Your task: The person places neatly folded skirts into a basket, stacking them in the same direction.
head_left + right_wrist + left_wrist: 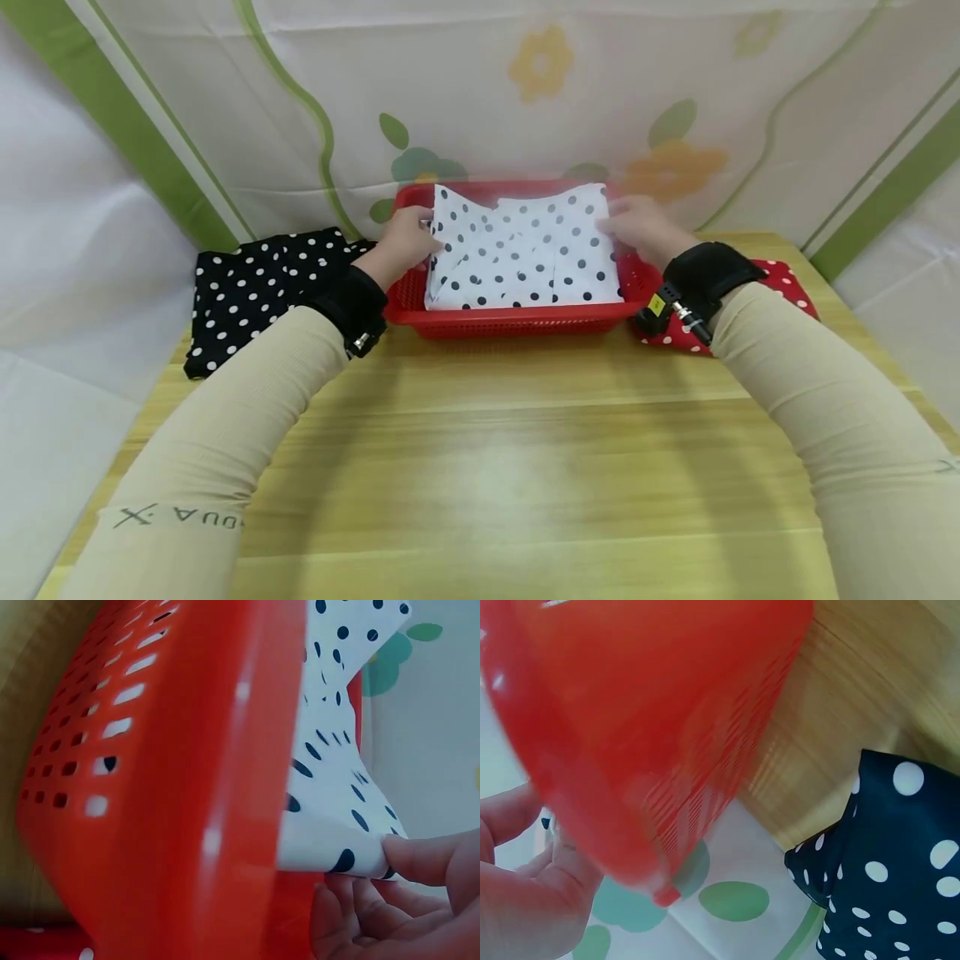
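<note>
A white cloth with black dots point(525, 250) lies folded in a red plastic basket point(517, 317), its back corners raised. My left hand point(407, 237) pinches the cloth's left edge at the basket's left rim. In the left wrist view, the basket wall hides much of that grip, and only part of the left hand point(536, 892) shows. On the other side, my right hand point(643, 227) pinches the right edge of the cloth. Seen from the right wrist, the thumb lies on top of the dotted cloth point(352, 832) and the fingers of the right hand point(397, 900) curl beneath.
A folded black cloth with white dots point(258, 292) lies left of the basket. On the right, a red cloth with white dots point(787, 287) lies partly under my right wrist. The wooden table point(510, 467) meets a flowered white curtain point(480, 92) behind the basket.
</note>
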Motion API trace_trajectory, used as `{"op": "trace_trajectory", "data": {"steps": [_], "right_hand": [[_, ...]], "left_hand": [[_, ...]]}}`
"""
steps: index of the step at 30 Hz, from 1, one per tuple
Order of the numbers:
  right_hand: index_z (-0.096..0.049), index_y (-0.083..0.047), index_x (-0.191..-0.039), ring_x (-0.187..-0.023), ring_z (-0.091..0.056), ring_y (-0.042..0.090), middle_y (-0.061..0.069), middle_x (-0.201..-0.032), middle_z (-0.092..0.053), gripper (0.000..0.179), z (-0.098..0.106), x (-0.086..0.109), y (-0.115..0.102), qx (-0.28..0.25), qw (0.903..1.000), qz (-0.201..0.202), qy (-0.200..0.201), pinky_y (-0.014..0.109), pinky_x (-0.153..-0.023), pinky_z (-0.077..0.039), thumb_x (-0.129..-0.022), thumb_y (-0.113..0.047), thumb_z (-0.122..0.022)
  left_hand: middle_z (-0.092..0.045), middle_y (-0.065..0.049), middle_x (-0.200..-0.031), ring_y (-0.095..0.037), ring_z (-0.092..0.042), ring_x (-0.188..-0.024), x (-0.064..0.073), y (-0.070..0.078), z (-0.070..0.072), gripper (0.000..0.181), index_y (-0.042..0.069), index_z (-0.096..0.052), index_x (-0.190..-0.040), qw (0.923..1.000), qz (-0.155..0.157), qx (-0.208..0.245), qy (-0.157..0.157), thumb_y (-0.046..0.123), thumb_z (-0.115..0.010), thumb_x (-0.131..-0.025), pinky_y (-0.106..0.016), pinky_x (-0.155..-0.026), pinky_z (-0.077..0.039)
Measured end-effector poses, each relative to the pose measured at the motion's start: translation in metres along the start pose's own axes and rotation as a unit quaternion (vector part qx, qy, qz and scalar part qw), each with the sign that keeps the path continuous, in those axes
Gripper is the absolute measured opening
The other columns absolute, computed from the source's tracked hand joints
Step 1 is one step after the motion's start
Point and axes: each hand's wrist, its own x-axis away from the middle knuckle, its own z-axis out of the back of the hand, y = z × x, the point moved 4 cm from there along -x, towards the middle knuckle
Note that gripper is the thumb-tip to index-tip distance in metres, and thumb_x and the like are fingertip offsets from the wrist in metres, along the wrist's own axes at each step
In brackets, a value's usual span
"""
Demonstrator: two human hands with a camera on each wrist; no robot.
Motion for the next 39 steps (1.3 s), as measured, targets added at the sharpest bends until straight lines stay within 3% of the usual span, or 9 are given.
{"op": "trace_trajectory", "data": {"steps": [4,12,15,19,24,30,33,39], "right_hand": [[-0.038,0.001,-0.143,-0.102,-0.052,0.032,0.018,-0.123,-0.050,0.052,-0.004,-0.001,-0.003,0.018,0.9997,-0.001,-0.013,0.038,-0.096,-0.045,-0.099,-0.021,-0.054],[-0.037,0.004,-0.143,-0.110,-0.048,0.037,0.021,-0.125,-0.047,0.050,-0.010,-0.002,-0.004,0.051,0.9983,-0.001,-0.026,0.043,-0.102,-0.042,-0.099,-0.012,-0.052],[-0.040,0.004,-0.140,-0.108,-0.048,0.037,0.021,-0.123,-0.048,0.046,-0.011,-0.001,-0.004,0.064,0.9975,0.000,-0.031,0.043,-0.101,-0.042,-0.098,-0.011,-0.052],[-0.043,0.005,-0.135,-0.103,-0.050,0.036,0.021,-0.118,-0.050,0.042,-0.012,0.000,-0.004,0.075,0.9965,0.001,-0.035,0.041,-0.097,-0.044,-0.097,-0.010,-0.053],[-0.044,0.007,-0.131,-0.100,-0.050,0.034,0.021,-0.116,-0.050,0.040,-0.015,0.000,-0.002,0.074,0.9965,-0.008,-0.039,0.038,-0.094,-0.046,-0.097,-0.010,-0.053],[-0.037,0.008,-0.135,-0.106,-0.049,0.036,0.022,-0.119,-0.046,0.044,-0.018,-0.001,0.004,0.058,0.9962,-0.031,-0.057,0.042,-0.099,-0.045,-0.099,-0.013,-0.052],[-0.035,0.008,-0.134,-0.105,-0.049,0.036,0.022,-0.119,-0.045,0.043,-0.018,-0.001,0.005,0.058,0.9952,-0.036,-0.070,0.045,-0.099,-0.044,-0.100,-0.014,-0.050],[-0.041,0.008,-0.130,-0.103,-0.051,0.037,0.024,-0.116,-0.050,0.040,-0.012,0.004,0.003,0.083,0.9934,-0.008,-0.079,0.047,-0.095,-0.044,-0.101,-0.020,-0.048]], "left_hand": [[-0.054,-0.017,-0.123,-0.027,-0.058,-0.090,0.000,0.000,-0.004,0.062,0.006,-0.035,-0.150,0.9999,-0.012,-0.007,-0.004,0.007,-0.061,-0.094,-0.034,-0.084,-0.054],[-0.055,-0.018,-0.121,-0.028,-0.059,-0.086,-0.001,-0.001,-0.014,0.059,0.004,-0.038,-0.149,0.9994,-0.014,-0.032,-0.007,0.004,-0.060,-0.094,-0.036,-0.081,-0.055],[-0.055,-0.017,-0.124,-0.028,-0.060,-0.094,0.000,-0.003,-0.016,0.062,0.007,-0.038,-0.149,0.9992,0.000,-0.041,-0.003,0.004,-0.062,-0.092,-0.035,-0.084,-0.055],[-0.055,-0.015,-0.125,-0.028,-0.060,-0.092,0.002,-0.003,-0.019,0.062,0.010,-0.039,-0.149,0.9994,0.015,-0.032,-0.002,0.005,-0.063,-0.092,-0.034,-0.086,-0.054],[-0.054,-0.014,-0.126,-0.028,-0.060,-0.083,0.004,-0.003,-0.022,0.056,0.009,-0.039,-0.149,0.9991,0.030,-0.020,-0.021,0.007,-0.057,-0.095,-0.034,-0.084,-0.054],[-0.052,-0.015,-0.128,-0.027,-0.057,-0.089,0.005,-0.004,-0.026,0.055,0.006,-0.038,-0.149,0.9975,0.048,-0.036,-0.039,0.013,-0.056,-0.097,-0.034,-0.085,-0.053],[-0.053,-0.015,-0.127,-0.028,-0.055,-0.096,0.005,-0.006,-0.028,0.053,0.004,-0.039,-0.146,0.9966,0.058,-0.034,-0.048,0.014,-0.057,-0.097,-0.036,-0.090,-0.051],[-0.048,-0.013,-0.132,-0.029,-0.046,-0.118,0.001,-0.015,-0.030,0.055,0.004,-0.037,-0.144,0.9924,0.105,-0.018,-0.060,0.019,-0.059,-0.095,-0.042,-0.105,-0.040]]}}
